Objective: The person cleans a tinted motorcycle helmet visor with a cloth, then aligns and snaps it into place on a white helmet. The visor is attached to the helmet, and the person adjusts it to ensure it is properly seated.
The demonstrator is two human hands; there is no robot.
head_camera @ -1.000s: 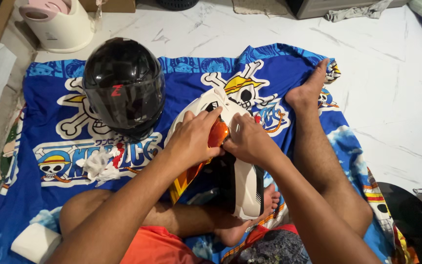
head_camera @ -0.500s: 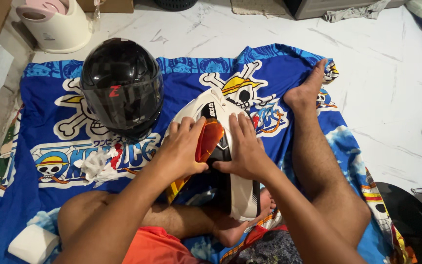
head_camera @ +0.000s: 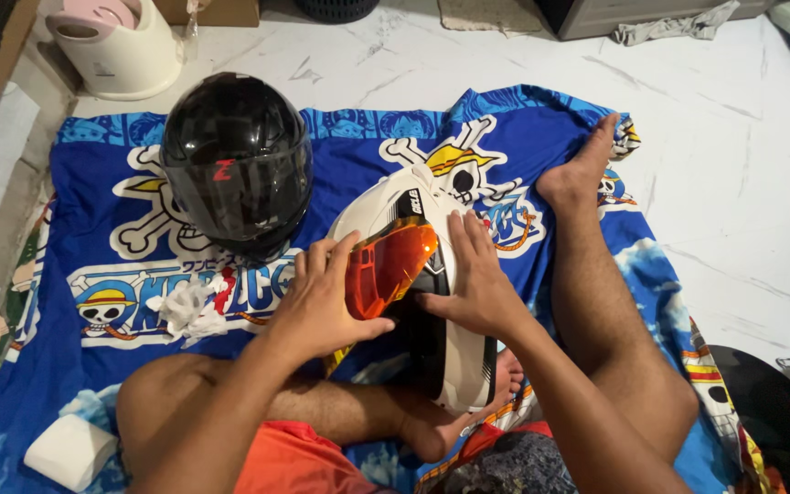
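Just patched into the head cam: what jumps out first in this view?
A white helmet with an orange visor sits mid-frame in the person's lap, left hand on the visor and right hand on the shell. Up left, a glossy black helmet stands on a bright blue printed cloth, with a crumpled white rag below it.

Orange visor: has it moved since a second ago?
Yes. The orange visor has swung open from the white helmet, more exposed between left hand and right hand.
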